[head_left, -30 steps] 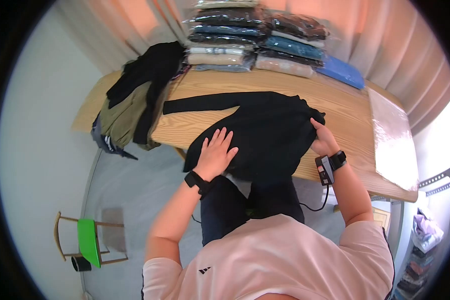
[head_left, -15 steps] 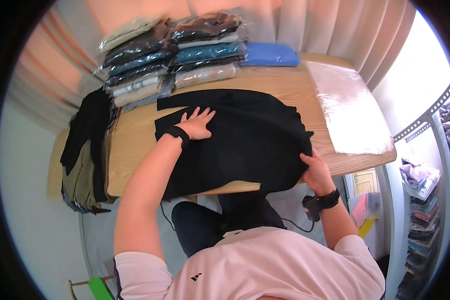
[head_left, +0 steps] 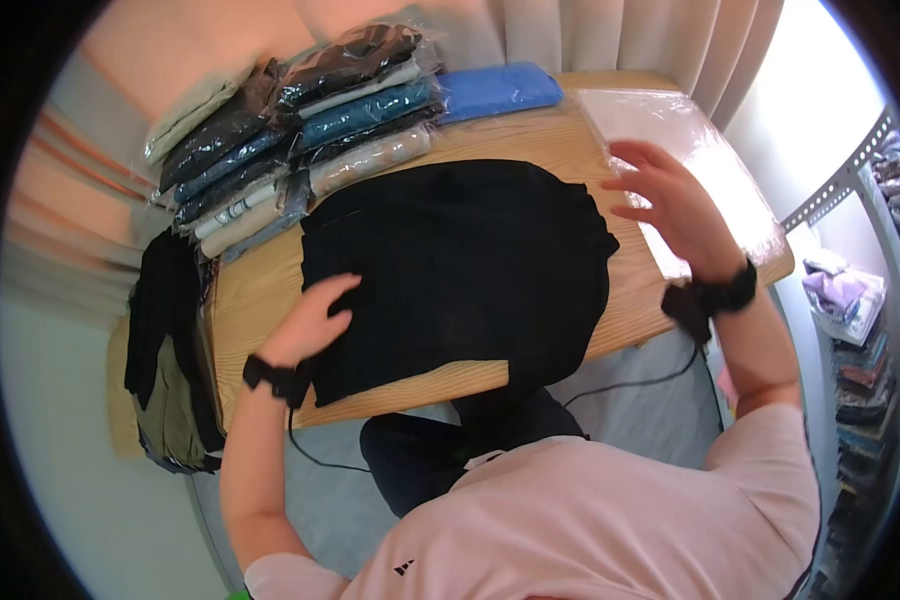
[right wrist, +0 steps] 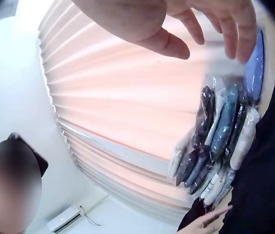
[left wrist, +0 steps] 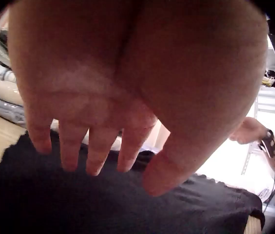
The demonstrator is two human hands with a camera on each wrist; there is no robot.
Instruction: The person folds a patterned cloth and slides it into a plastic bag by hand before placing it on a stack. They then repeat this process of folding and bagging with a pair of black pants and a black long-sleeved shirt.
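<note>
A black garment (head_left: 450, 270), a sleeved top, lies spread on the wooden table, with its lower right part draping over the front edge. My left hand (head_left: 315, 320) is over the garment's left edge, fingers loosely extended. In the left wrist view its fingers (left wrist: 96, 156) are spread above the black cloth (left wrist: 79, 204) and hold nothing. Raised off the garment, my right hand (head_left: 675, 215) is beyond its right side, above the clear plastic sheet (head_left: 690, 160). Its fingers are loosely bent and empty, as the right wrist view also shows.
Plastic-bagged folded clothes (head_left: 360, 130) stand in stacks at the back left, beside a blue bagged item (head_left: 500, 92). Loose clothes (head_left: 175, 370) hang over the table's left end. A metal shelf rack (head_left: 850, 190) with more clothes stands at right. Cables trail from both wrists.
The sleeve that stretched out leftward now lies in over the body of the garment. My left hand has moved down to the left edge; my right hand has let go and lifted up and right.
</note>
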